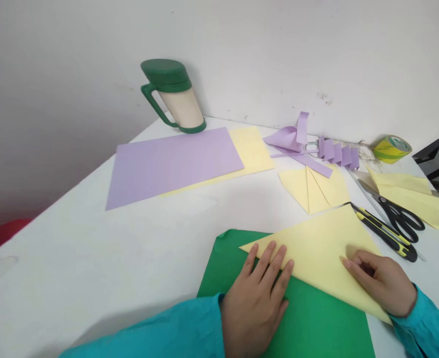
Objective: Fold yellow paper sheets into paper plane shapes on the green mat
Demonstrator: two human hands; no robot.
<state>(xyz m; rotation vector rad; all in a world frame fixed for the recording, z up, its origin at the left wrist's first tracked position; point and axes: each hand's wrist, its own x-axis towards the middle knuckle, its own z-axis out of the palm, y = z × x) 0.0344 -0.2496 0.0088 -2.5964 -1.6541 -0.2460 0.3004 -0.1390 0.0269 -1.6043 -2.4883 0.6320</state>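
Observation:
A folded sheet of yellow paper (316, 243) with a pointed left corner lies partly over a green sheet (319, 318). My left hand (258, 296) rests flat with fingers spread, its fingertips on the paper's lower left edge. At the paper's right side, my right hand (383, 281) is loosely closed, with curled fingers and the thumb against the paper's surface. Nothing shows in its grasp, though part of the palm is hidden. Just beyond the right hand are a yellow-and-black utility knife (387, 234) and black-handled scissors (394, 211).
A green-lidded jug (180, 99) stands at the back near purple paper (174, 164) over a yellow sheet (254, 149). A creased yellow piece (296, 186), a pleated purple strip (338, 151), purple scraps (284, 138), a tape roll (391, 149) and folded yellow paper (409, 196) lie rightward.

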